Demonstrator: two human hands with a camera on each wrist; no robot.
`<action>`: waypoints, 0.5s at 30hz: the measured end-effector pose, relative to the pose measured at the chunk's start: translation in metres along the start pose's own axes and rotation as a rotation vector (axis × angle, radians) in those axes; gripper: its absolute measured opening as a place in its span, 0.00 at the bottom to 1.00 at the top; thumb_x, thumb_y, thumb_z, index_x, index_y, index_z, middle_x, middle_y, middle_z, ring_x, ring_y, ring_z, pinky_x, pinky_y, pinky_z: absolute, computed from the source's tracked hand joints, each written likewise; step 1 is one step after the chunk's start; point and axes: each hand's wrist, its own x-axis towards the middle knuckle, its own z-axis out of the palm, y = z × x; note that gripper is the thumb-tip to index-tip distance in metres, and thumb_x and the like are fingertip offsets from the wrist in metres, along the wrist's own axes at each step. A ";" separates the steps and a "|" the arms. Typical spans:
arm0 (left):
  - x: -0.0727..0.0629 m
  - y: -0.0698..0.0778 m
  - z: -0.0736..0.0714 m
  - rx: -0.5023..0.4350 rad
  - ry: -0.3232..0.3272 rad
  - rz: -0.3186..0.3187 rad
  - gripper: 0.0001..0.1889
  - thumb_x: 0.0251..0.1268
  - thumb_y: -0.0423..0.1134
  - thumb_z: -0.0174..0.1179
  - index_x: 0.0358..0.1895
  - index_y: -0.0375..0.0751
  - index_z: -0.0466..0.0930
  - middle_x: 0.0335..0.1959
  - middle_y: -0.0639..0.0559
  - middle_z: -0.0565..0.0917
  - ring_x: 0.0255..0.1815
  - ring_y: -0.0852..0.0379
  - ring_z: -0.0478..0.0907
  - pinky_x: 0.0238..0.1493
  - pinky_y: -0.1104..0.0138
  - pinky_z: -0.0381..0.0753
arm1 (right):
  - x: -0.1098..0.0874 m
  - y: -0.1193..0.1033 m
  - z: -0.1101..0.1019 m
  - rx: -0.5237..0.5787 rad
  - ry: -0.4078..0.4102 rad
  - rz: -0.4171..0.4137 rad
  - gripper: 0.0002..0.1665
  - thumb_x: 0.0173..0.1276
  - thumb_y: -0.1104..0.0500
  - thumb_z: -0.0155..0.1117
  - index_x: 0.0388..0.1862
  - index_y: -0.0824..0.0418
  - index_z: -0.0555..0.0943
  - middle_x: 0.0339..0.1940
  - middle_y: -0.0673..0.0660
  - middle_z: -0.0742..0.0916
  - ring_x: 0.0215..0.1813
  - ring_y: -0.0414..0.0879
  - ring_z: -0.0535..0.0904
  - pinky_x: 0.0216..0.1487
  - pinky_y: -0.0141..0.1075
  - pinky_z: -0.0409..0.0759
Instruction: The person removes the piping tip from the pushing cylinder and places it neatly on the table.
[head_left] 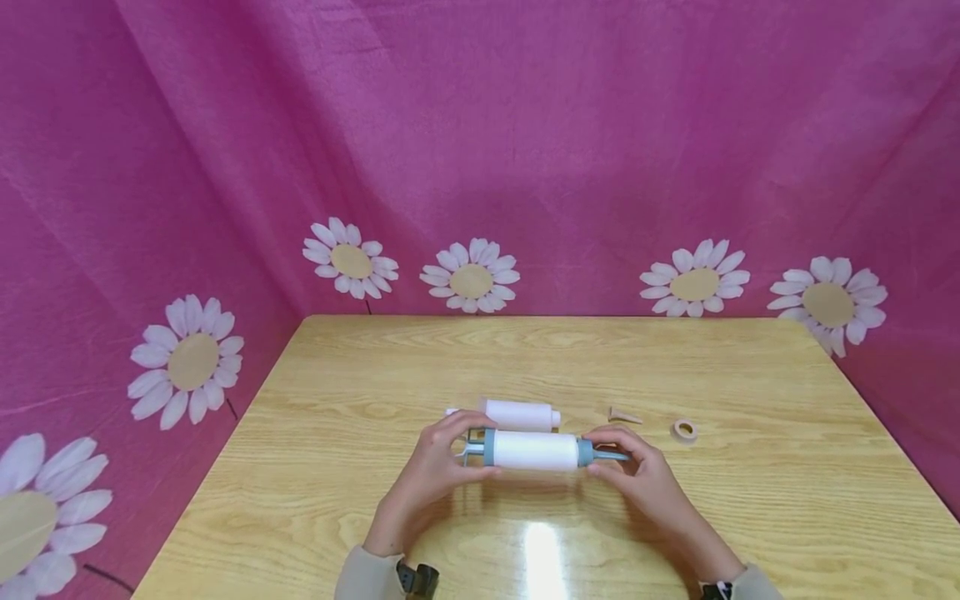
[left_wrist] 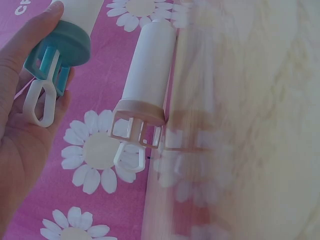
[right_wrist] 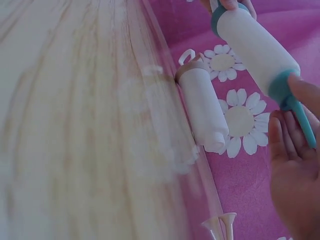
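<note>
Level above the table, a decorating syringe (head_left: 534, 451) with a white barrel and teal fittings is held between both hands. My left hand (head_left: 438, 454) grips its teal handle end, where a white plunger loop (left_wrist: 40, 104) sticks out. At the other end my right hand (head_left: 633, 471) holds the teal collar between thumb and fingers, and the long teal nozzle (right_wrist: 303, 122) points along the palm. Just behind lies a second white syringe (head_left: 519, 414) with a brown handle cap (left_wrist: 140, 111) and a bare narrow tip (right_wrist: 215, 143).
A small brown nozzle (head_left: 624, 415) and a brown ring (head_left: 684, 430) lie to the right on the wooden table (head_left: 360, 367). Pink cloth (head_left: 570, 150) with daisies hangs behind the table and along its sides. Light glares off the tabletop near the front.
</note>
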 end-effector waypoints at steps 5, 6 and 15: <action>0.000 0.000 -0.001 0.009 0.000 0.009 0.29 0.39 0.43 0.80 0.51 0.47 0.82 0.53 0.52 0.85 0.58 0.52 0.81 0.62 0.57 0.81 | 0.000 0.000 0.000 0.016 -0.023 -0.068 0.23 0.60 0.73 0.67 0.55 0.67 0.79 0.54 0.55 0.80 0.54 0.33 0.79 0.58 0.23 0.79; 0.000 -0.001 -0.001 0.006 -0.002 0.004 0.29 0.39 0.43 0.80 0.51 0.47 0.82 0.53 0.52 0.85 0.58 0.52 0.81 0.62 0.57 0.80 | 0.000 0.000 0.000 0.021 -0.025 -0.082 0.23 0.60 0.74 0.67 0.55 0.67 0.79 0.54 0.55 0.81 0.54 0.33 0.79 0.58 0.23 0.79; -0.001 -0.001 -0.001 -0.021 -0.009 -0.042 0.28 0.40 0.42 0.80 0.51 0.49 0.82 0.54 0.54 0.85 0.61 0.53 0.79 0.64 0.55 0.79 | 0.001 0.001 0.000 0.086 -0.028 -0.082 0.24 0.65 0.74 0.61 0.60 0.76 0.71 0.59 0.47 0.80 0.58 0.33 0.78 0.58 0.24 0.79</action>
